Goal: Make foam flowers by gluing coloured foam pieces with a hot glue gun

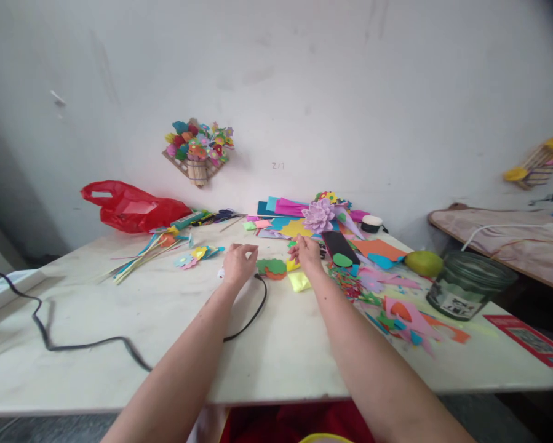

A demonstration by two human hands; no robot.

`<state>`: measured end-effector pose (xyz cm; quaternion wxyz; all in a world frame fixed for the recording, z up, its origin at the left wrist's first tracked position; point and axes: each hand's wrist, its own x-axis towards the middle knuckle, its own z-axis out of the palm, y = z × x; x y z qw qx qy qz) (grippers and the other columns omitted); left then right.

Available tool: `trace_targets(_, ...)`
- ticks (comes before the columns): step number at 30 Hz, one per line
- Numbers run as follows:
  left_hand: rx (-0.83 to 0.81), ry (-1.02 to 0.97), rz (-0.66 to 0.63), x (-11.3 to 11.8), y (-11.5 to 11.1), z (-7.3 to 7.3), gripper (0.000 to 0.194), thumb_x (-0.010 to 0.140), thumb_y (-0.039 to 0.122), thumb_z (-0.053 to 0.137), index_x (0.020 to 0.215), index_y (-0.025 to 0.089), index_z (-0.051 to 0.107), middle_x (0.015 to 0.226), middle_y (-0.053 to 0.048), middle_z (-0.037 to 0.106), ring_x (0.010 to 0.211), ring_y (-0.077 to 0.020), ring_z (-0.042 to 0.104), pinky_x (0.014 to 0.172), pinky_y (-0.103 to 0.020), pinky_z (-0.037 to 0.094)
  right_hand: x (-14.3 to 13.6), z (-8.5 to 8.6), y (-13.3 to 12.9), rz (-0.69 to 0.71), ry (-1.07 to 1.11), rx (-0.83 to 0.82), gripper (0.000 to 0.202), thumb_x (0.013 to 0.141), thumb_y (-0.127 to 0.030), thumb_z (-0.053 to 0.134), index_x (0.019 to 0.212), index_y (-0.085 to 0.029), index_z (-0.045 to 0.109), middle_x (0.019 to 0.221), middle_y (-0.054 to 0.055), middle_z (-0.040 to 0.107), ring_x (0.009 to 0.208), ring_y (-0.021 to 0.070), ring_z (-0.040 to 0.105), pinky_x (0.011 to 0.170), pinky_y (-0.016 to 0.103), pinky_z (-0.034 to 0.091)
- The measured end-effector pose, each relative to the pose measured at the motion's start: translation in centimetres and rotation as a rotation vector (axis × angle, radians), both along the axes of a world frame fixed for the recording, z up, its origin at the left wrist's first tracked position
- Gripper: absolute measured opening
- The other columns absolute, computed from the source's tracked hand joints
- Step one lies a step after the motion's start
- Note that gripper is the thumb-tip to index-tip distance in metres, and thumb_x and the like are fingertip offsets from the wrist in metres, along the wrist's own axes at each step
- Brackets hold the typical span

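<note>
My left hand (240,263) is curled with its fingertips close together, above a white object (221,273) mostly hidden beneath it. A black cord (261,301) runs from under that hand. What its fingers hold, if anything, is too small to make out. Further right, my right hand (306,253) has its fingers bent in a pinch, with a bit of green beside the fingertips; I cannot tell whether it is held. Between the hands lie green scalloped foam cutouts (271,267) over an orange one. A bright yellow piece (299,282) lies beside my right wrist.
Foam flowers (198,253), thin sticks (140,258) and a red plastic bag (135,206) lie left. Rightward are a dark phone (341,247), coloured scraps (409,317), a green-yellow fruit (424,263) and a glass jar (470,286). A lilac flower (320,215) lies at the back.
</note>
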<state>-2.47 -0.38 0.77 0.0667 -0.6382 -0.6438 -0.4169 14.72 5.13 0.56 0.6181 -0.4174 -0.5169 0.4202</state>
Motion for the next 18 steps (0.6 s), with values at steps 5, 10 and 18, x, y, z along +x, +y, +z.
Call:
trace_targets(5,-0.019,0.013,0.023,0.11,-0.18,0.03,0.025,0.074,0.033,0.046,0.086,0.023,0.066,0.082,-0.005,0.063,0.091,-0.0182,0.052,0.075,-0.028,0.041,0.08,0.07,-0.28,-0.007,-0.098,0.055,0.03,0.065,-0.043,0.057,0.057,-0.015,0.049,0.036,-0.005,0.047,0.026,0.0056,0.039,0.025,0.015,0.026)
trace_targets(10,-0.018,0.013,0.026,0.01,-0.11,-0.15,0.025,0.074,0.033,0.046,0.087,0.024,0.065,0.083,-0.004,0.063,0.09,-0.0188,0.052,0.076,-0.029,0.041,-0.17,-0.08,0.17,0.012,-0.089,0.066,0.018,0.065,-0.031,0.057,0.068,-0.015,0.053,0.049,-0.003,0.055,0.036,0.0073,0.049,0.029,0.015,0.032)
trace_targets(18,-0.022,-0.023,0.01,0.06,-0.11,-0.15,0.026,0.074,0.032,0.046,0.091,0.024,0.064,0.084,-0.004,0.064,0.091,-0.0183,0.053,0.078,-0.029,0.041,-0.1,0.22,-0.54,0.026,-0.142,0.062,0.026,0.072,-0.041,0.049,0.064,-0.015,0.051,0.043,-0.003,0.052,0.03,0.0074,0.047,0.028,0.016,0.03)
